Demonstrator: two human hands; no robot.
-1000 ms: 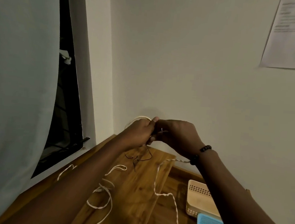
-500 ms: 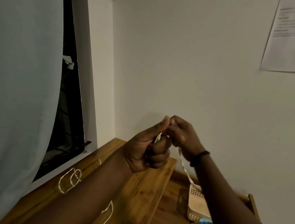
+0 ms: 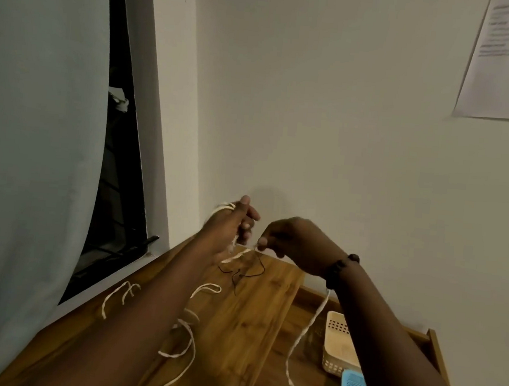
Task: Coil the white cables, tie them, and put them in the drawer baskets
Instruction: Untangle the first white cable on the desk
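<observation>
The scene is dim and warm-toned, lit from the camera's side. The left hand [image 3: 229, 230] is motion-blurred and throws a faint shadow on the wall [image 3: 344, 123]. Wide-angle bending slants the window frame [image 3: 151, 93] at upper left; the printed sheet [image 3: 507, 60] is unreadably soft.

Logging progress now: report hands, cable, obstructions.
Left hand shut on white cable. Right hand pinching its strand. Cable trails over open drawer, beige basket empty. Thin black ties loose on desktop.

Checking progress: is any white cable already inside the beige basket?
No: the beige basket looks empty, and the white cable hangs beside it.
</observation>
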